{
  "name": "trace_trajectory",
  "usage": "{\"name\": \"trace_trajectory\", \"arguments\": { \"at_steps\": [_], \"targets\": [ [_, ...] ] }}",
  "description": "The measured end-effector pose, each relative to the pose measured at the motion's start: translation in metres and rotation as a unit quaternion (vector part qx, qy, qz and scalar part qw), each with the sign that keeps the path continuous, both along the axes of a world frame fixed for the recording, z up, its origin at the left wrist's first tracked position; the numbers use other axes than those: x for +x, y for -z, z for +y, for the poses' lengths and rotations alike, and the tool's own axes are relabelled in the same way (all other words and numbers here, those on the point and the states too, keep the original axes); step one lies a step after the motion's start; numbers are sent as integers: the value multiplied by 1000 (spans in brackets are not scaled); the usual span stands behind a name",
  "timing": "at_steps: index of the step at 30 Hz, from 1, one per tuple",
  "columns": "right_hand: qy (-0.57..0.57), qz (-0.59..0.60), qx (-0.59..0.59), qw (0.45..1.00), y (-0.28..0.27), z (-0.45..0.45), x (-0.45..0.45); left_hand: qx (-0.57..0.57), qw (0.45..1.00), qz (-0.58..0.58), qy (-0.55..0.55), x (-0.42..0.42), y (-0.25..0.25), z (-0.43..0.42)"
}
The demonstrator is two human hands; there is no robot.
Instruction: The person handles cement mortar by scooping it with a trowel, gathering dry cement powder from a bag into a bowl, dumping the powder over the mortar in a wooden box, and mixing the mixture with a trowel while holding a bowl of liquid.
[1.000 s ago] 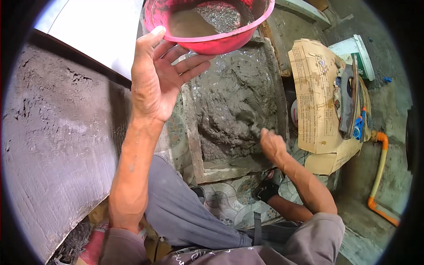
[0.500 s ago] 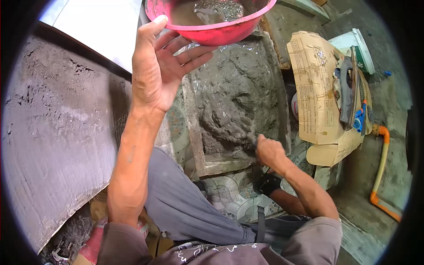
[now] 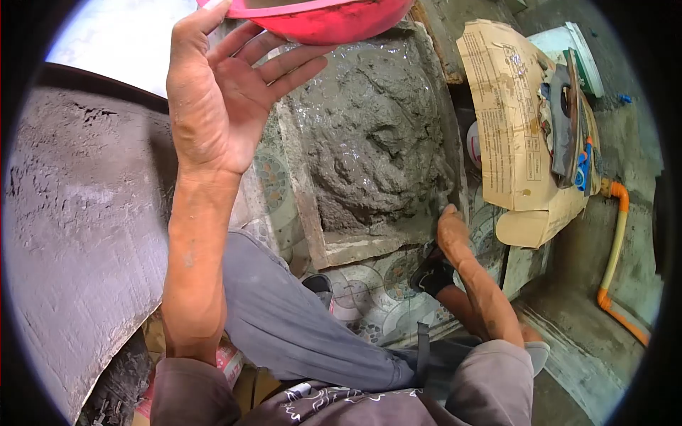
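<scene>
My left hand (image 3: 238, 92) holds the rim of a pink basin (image 3: 334, 21) at the top, thumb over the edge and fingers spread beneath it. The basin is partly cut off by the frame. Below it, wet grey mortar (image 3: 376, 135) fills a shallow wooden trough (image 3: 305, 192). At the trough's lower right corner, my right hand (image 3: 452, 228) is closed round the handle of a tool, whose end (image 3: 443, 192) is smeared with mortar and hard to make out against it.
A cardboard sheet (image 3: 508, 142) lies to the right, bearing a grey float (image 3: 563, 128) and a blue tool (image 3: 583, 167). Behind it stands a white bucket (image 3: 582, 57). An orange-jointed pipe (image 3: 612, 248) runs at far right. A mortar-coated slab (image 3: 85, 213) fills the left.
My left hand and the basin have shifted up and left in view. My right hand has moved right, from the mortar's lower middle to the trough's corner.
</scene>
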State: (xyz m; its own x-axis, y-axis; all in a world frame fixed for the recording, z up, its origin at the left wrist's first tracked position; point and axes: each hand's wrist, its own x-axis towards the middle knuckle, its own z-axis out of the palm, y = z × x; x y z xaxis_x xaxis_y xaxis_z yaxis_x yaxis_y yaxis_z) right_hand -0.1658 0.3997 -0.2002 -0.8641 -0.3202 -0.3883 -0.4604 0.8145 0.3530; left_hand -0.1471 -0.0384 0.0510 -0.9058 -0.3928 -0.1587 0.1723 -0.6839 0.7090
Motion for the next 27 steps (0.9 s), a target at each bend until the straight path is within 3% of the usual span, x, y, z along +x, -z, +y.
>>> {"name": "trace_trajectory", "arguments": {
  "at_steps": [3, 4, 8, 11, 14, 15, 18, 19, 25, 27],
  "targets": [
    [112, -193, -154, 962, -27, -9, 31, 13, 1000, 4, -2, 0, -1, 0],
    [152, -222, -161, 950, -6, -7, 43, 9, 1000, 7, -2, 1, -1, 0],
    [308, -234, -253, 887, -47, -85, 73, -10, 1000, 15, -6, -2, 1, -1],
    [276, -212, -311, 884, -32, -99, 81, -16, 1000, 9, -16, -2, 1, -4],
    [316, -277, -335, 843, -45, -118, 58, -9, 1000, 2, -20, 0, -1, 0],
    [290, -241, -359, 854, -33, -122, 55, -9, 1000, 0, -23, 0, -3, 0],
    [335, -291, -379, 812, -12, -136, 39, -27, 999, 22, -18, 1, 4, -5],
    [335, -268, -441, 788, -11, -141, 39, -28, 999, 20, -24, 0, 5, -6],
    [296, -319, -434, 789, -11, -162, -1, -29, 999, -3, -33, 1, 8, -4],
    [328, -316, -478, 751, -2, -180, -19, -40, 998, -17, -53, -3, 5, -1]
  ]
}}
